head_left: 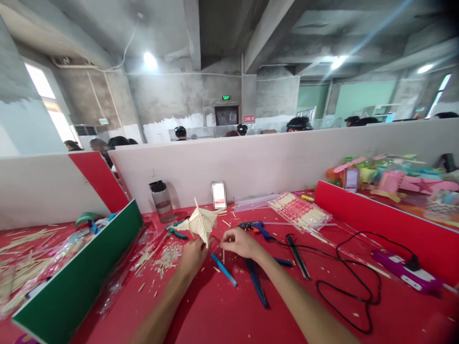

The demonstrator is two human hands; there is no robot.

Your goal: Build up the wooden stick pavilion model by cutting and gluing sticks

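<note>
A star-like model of thin pale wooden sticks [201,221] stands tilted above the red table, held at its lower end by my left hand [194,254]. Its fingers are closed around the base. To the right, my right hand [238,242] pinches a short wooden stick [224,255] that points down. The two hands are a small gap apart. Below them lies a blue pen-like tool [224,269]. Blue-handled pliers [257,283] rest partly under my right wrist. A blue glue gun [258,229] lies just behind my right hand.
Stick scraps [168,258] and green-handled pliers [178,233] lie left. A bottle [162,203] and a phone [218,195] stand behind. Right are bundled sticks [301,212], a cutter [298,256], a looping black cable and a purple power strip [407,270]. Green [82,272] and red [380,229] dividers flank the table.
</note>
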